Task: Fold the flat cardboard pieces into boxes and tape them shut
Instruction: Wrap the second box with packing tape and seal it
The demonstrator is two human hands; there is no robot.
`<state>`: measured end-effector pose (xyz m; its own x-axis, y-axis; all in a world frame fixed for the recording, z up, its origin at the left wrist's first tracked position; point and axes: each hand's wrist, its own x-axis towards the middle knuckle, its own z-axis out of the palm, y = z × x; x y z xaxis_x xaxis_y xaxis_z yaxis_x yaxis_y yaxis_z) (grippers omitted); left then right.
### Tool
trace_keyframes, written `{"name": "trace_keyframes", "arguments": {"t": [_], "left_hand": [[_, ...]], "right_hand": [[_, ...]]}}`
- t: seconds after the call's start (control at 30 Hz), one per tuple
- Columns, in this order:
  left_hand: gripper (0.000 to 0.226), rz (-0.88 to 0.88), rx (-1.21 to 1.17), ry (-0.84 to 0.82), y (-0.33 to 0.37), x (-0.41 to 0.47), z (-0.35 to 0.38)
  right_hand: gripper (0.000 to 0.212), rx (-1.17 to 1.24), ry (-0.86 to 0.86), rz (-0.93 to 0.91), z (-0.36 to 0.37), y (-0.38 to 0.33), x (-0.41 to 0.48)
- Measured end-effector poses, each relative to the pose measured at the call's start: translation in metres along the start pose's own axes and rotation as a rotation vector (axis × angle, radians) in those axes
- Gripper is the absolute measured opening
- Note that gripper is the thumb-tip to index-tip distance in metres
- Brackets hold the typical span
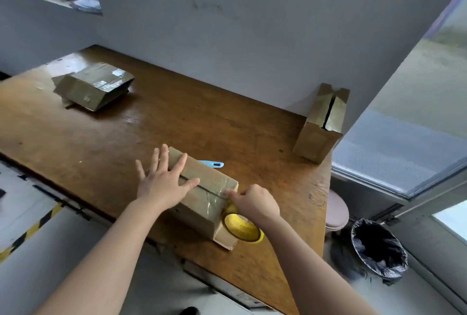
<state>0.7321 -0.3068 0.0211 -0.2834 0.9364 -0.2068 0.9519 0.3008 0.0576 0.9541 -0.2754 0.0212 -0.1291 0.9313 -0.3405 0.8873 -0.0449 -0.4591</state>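
Note:
A brown cardboard box (207,196) lies on the wooden table (126,132) near its front edge, its top flaps meeting along a dark seam. My left hand (164,180) presses flat on the box top with fingers spread. My right hand (255,201) is at the box's near end, fingers curled, holding a yellow-cored tape roll (242,228) that hangs beside the box end. Clear tape shines over the seam near that end.
A taped box (93,84) lies at the table's far left. Another box (321,125) stands against the wall at the right. A blue cutter (212,163) peeks out behind the box. A black-lined bin (379,249) and a pink stool (337,209) stand right of the table.

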Motion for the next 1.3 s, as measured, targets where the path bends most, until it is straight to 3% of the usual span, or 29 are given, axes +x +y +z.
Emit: {"name": "trace_keyframes", "arguments": {"t": [0.13, 0.27, 0.37, 0.5, 0.63, 0.77, 0.9, 1.0, 1.2, 1.3], "left_hand": [[0.071, -0.153, 0.019, 0.293, -0.018, -0.011, -0.007], [0.054, -0.163, -0.024, 0.354, -0.04, -0.008, -0.007], [0.062, -0.178, -0.098, 0.314, -0.06, 0.002, -0.009], [0.077, -0.229, -0.137, 0.129, -0.085, 0.019, -0.006], [0.063, -0.245, -0.117, 0.193, -0.108, 0.036, -0.007], [0.059, -0.199, -0.213, 0.119, -0.125, 0.049, -0.004], [0.058, -0.197, -0.224, 0.128, -0.132, 0.053, 0.002], [0.057, -0.206, -0.24, 0.113, -0.132, 0.052, 0.002], [0.057, -0.205, -0.287, 0.114, -0.13, 0.049, -0.001], [0.056, -0.185, -0.364, 0.1, -0.13, 0.047, -0.004]], "right_hand": [[0.057, -0.002, -0.022, -0.04, 0.021, -0.037, 0.004], [0.057, 0.022, -0.108, -0.095, 0.035, -0.075, 0.014], [0.043, 0.084, -0.186, -0.173, 0.042, -0.104, 0.021], [0.028, 0.333, -0.329, -0.205, 0.051, -0.141, 0.028], [0.02, 0.425, -0.472, -0.212, 0.058, -0.159, 0.037], [0.027, 0.596, -0.605, -0.253, 0.073, -0.16, 0.044], [0.024, 0.569, -0.587, -0.275, 0.081, -0.157, 0.05], [0.03, 0.382, -0.523, -0.272, 0.084, -0.165, 0.052], [0.024, 0.282, -0.547, -0.06, 0.092, -0.189, 0.066], [0.039, 0.314, -0.544, -0.002, 0.103, -0.187, 0.071]]}}
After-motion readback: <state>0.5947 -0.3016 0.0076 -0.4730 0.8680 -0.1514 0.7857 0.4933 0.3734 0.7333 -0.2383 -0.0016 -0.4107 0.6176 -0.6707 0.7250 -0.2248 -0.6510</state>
